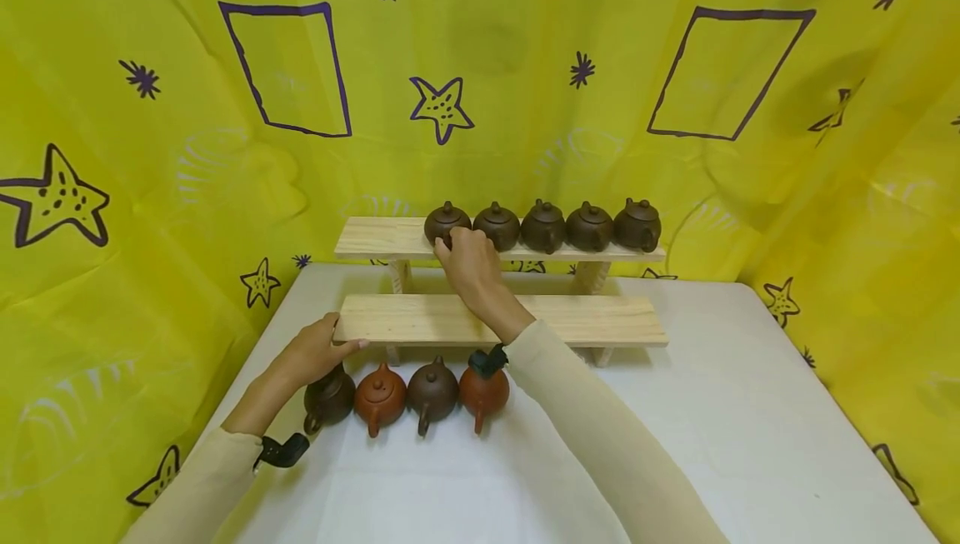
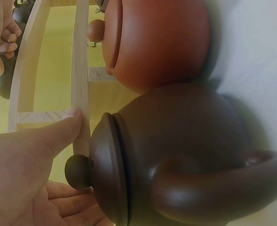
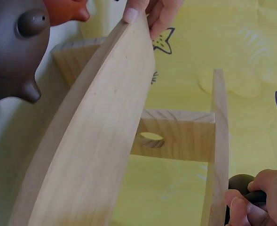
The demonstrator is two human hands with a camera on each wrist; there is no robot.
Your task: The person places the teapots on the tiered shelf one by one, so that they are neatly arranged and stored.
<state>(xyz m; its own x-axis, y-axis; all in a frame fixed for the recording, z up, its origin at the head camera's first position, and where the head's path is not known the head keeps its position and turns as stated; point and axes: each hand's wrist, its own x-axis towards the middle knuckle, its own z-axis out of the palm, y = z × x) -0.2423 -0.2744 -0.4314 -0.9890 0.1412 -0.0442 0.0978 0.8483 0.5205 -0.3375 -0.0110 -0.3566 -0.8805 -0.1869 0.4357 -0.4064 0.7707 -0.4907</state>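
Note:
On the upper wooden shelf (image 1: 382, 237) stand several dark brown teapots in a row. My right hand (image 1: 472, 265) reaches over the lower shelf (image 1: 420, 319) and pinches the leftmost dark teapot (image 1: 447, 219); in the right wrist view the fingers (image 3: 237, 207) close on its handle. My left hand (image 1: 311, 352) grips the left end of the lower shelf, thumb on its front edge in the left wrist view (image 2: 72, 115). Just below that hand sits a dark teapot (image 1: 330, 398) on the white table, beside a red-orange teapot (image 2: 162, 42).
Further along the front row are a brown teapot (image 1: 433, 394) and another red-orange one (image 1: 483, 394), near my right sleeve. The white tablecloth (image 1: 720, 411) extends to the right. Yellow patterned cloth (image 1: 495, 44) hangs behind and at both sides.

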